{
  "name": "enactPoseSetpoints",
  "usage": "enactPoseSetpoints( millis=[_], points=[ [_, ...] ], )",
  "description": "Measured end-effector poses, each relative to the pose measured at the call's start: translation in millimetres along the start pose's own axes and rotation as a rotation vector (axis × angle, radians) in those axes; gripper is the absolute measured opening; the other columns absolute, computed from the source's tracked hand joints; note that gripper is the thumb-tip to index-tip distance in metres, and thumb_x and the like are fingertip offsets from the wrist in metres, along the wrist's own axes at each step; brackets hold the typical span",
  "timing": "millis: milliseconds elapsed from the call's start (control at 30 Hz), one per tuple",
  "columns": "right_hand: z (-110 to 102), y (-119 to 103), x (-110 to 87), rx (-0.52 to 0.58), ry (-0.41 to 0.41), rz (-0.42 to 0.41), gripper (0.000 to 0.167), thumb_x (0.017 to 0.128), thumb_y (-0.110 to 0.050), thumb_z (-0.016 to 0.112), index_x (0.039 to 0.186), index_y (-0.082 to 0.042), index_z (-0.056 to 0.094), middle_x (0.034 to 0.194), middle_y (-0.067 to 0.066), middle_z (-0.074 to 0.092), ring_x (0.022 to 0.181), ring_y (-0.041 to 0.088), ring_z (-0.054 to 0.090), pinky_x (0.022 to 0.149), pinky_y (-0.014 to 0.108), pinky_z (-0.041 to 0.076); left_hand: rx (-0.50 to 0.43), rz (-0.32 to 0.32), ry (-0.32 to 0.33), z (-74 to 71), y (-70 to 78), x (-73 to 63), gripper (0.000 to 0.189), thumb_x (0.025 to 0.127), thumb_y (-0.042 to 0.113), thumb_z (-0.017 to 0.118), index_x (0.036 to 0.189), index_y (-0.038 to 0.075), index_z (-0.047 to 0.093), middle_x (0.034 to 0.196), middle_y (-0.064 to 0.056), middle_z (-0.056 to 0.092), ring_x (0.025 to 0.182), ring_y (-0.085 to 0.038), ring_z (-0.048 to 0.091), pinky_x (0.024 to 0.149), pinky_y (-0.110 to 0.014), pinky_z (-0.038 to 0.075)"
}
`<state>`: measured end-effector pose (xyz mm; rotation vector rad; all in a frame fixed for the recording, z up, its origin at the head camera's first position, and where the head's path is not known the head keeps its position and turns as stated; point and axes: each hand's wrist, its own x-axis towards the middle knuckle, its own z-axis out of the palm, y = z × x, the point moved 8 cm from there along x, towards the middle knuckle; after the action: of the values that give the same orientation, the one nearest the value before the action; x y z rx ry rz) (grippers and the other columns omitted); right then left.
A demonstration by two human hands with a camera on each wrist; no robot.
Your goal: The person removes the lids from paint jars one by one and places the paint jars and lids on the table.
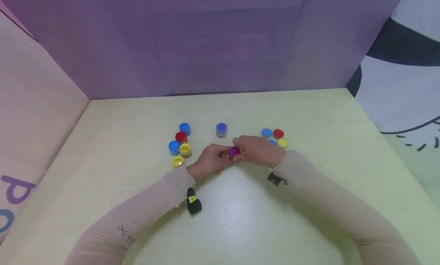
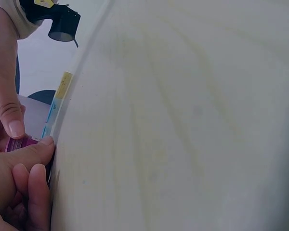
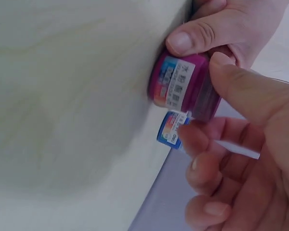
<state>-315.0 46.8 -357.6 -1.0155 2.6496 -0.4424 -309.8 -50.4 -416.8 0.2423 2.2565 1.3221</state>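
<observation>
Between both hands is a magenta paint jar (image 1: 234,152) with a printed label, seen close up in the right wrist view (image 3: 176,84). My left hand (image 1: 211,159) grips the jar's body, its thumb lying near the label. The right hand (image 1: 259,149) pinches the magenta lid (image 3: 206,98) between thumb and fingers; the lid sits on the jar. In the left wrist view, the jar (image 2: 17,143) is mostly covered by fingers. Beyond the hands stands a blue-violet paint jar (image 1: 221,130) with its lid on.
Left of the hands stand several jars: blue (image 1: 174,147), red (image 1: 181,137) and yellow (image 1: 185,150). Loose lids lie behind the right hand, among them a red lid (image 1: 278,134), a yellow lid (image 1: 282,143) and a blue lid (image 1: 266,133). A purple panel (image 1: 227,47) borders the table's back.
</observation>
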Motion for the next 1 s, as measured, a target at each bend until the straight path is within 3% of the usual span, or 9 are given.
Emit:
enactPoseSetpoints(
  millis=[200, 367, 533, 767, 1000],
  points=[
    [1.8, 4.6, -1.1, 0.021, -0.002, 0.008, 0.02, 0.087, -0.026, 0.068, 0.089, -0.012, 0.054, 0.072, -0.003, 0.051, 0.065, 0.011, 0.046, 0.059, 0.022, 0.038, -0.007, 0.003, -0.003, 0.6, -0.7, 0.0, 0.039, 0.085, 0.024, 0.071, 0.124, 0.026, 0.063, 0.079, -0.004, 0.057, 0.052, -0.014, 0.049, 0.049, -0.021, 0.042],
    [4.2, 10.2, -3.9, 0.057, 0.007, 0.092, 0.028, 0.086, -0.036, 0.068, 0.087, -0.012, 0.054, 0.066, -0.002, 0.048, 0.059, 0.012, 0.044, 0.054, 0.023, 0.035, -0.001, 0.003, -0.004, 0.0, -1.2, 0.8, 0.039, 0.087, 0.022, 0.069, 0.125, 0.025, 0.062, 0.08, -0.004, 0.059, 0.052, -0.014, 0.049, 0.049, -0.022, 0.043],
    [6.5, 13.3, -4.6, 0.012, 0.031, 0.185, 0.041, 0.084, -0.047, 0.067, 0.08, -0.009, 0.052, 0.06, -0.002, 0.041, 0.052, 0.012, 0.038, 0.049, 0.022, 0.028, 0.001, -0.005, 0.0, 0.2, -0.9, 1.3, 0.04, 0.088, 0.018, 0.068, 0.127, 0.021, 0.061, 0.081, -0.005, 0.059, 0.05, -0.013, 0.048, 0.049, -0.022, 0.043],
    [7.8, 8.9, -2.2, 0.016, 0.067, 0.246, 0.046, 0.085, -0.051, 0.064, 0.073, -0.009, 0.049, 0.055, -0.001, 0.037, 0.047, 0.011, 0.036, 0.044, 0.022, 0.025, -0.008, -0.036, 0.011, 0.8, -3.3, 2.7, 0.044, 0.086, 0.013, 0.068, 0.129, 0.02, 0.059, 0.099, 0.0, 0.066, 0.052, -0.014, 0.05, 0.05, -0.021, 0.044],
    [7.5, 5.6, -2.1, 0.031, 0.075, 0.284, 0.043, 0.086, -0.048, 0.063, 0.077, -0.008, 0.051, 0.057, 0.001, 0.041, 0.05, 0.013, 0.04, 0.045, 0.022, 0.028, 0.007, -0.02, 0.008, -0.2, -1.4, 2.7, 0.044, 0.087, 0.008, 0.066, 0.129, 0.018, 0.059, 0.106, 0.0, 0.066, 0.053, -0.014, 0.052, 0.051, -0.022, 0.045]
  ],
)
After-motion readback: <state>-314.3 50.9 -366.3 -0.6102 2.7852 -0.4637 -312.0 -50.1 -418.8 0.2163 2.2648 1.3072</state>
